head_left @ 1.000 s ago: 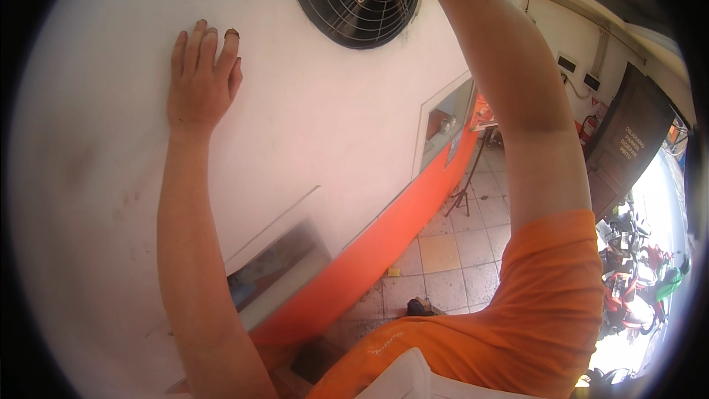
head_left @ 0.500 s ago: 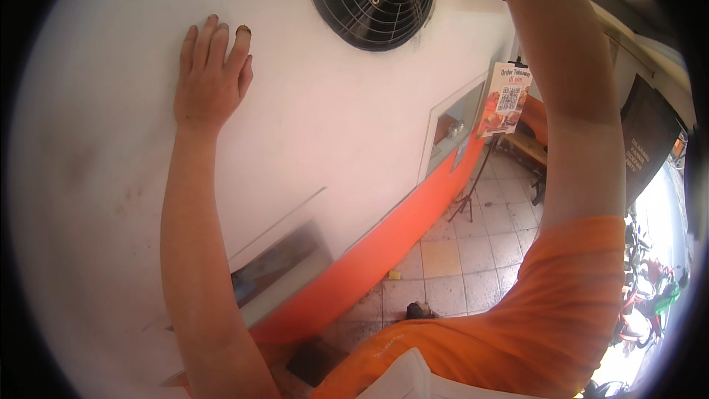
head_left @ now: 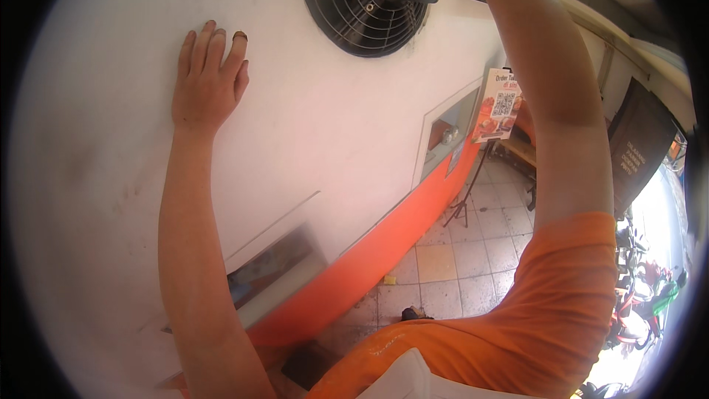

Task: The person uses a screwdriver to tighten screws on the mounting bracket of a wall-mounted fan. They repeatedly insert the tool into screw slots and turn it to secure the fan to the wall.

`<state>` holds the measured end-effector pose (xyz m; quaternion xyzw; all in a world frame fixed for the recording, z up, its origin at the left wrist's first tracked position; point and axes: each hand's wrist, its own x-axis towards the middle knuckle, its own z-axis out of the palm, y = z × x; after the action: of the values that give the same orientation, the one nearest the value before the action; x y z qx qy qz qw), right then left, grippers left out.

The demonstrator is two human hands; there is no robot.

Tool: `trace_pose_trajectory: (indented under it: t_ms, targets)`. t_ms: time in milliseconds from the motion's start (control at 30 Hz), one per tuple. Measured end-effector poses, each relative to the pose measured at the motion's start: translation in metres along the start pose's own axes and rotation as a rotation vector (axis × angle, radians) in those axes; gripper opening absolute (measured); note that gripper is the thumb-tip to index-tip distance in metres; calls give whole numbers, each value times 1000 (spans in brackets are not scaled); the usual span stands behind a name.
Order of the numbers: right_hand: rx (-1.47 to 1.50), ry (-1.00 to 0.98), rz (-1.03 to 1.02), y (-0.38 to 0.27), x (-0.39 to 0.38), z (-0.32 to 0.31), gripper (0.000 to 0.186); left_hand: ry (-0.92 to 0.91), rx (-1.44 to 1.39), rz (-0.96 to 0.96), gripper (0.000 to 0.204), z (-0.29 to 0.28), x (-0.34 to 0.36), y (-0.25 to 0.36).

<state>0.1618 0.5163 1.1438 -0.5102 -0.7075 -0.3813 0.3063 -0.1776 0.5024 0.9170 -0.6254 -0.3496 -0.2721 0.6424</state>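
Note:
My left hand (head_left: 207,77) lies flat against the white wall (head_left: 295,125), fingers stretched upward and a little apart. A ring (head_left: 240,35) or dark band sits near the tip of its index finger. Up and to the right of that hand, a round black wall fan (head_left: 358,7) with a wire cage and a dark motor is set at the wall. My right arm (head_left: 557,81), in an orange sleeve, reaches up past the fan's right side. The right hand lies beyond the upper edge, so what it touches is hidden.
An orange band (head_left: 384,236) runs along the lower wall below two window openings. A sign on a stand (head_left: 496,107) rises from the tiled floor (head_left: 436,262). A dark board (head_left: 642,148) stands at the right, with motorcycles (head_left: 639,295) in bright light outside. A small yellow object (head_left: 389,279) lies on the floor.
The whole view has shifted slightly, with the fan, sign and right arm now a little farther left and lower. My left hand stays flat on the wall.

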Motion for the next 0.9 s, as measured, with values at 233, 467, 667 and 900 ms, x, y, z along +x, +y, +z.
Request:
trace_pose_trajectory:
  t_ms: [233, 467, 667, 900]
  targets:
    - [58, -1, 2, 5, -3, 2, 41, 29, -7, 6, 42, 1, -2, 0]
    - [36, 117, -38, 6, 0, 21, 42, 4, -24, -2, 42, 5, -1, -1]
    - [63, 75, 61, -3, -7, 16, 43, 20, 15, -11, 40, 8, -1, -2]
    - [51, 50, 180, -20, -12, 5, 37, 11, -13, 3, 42, 5, -7, 2]
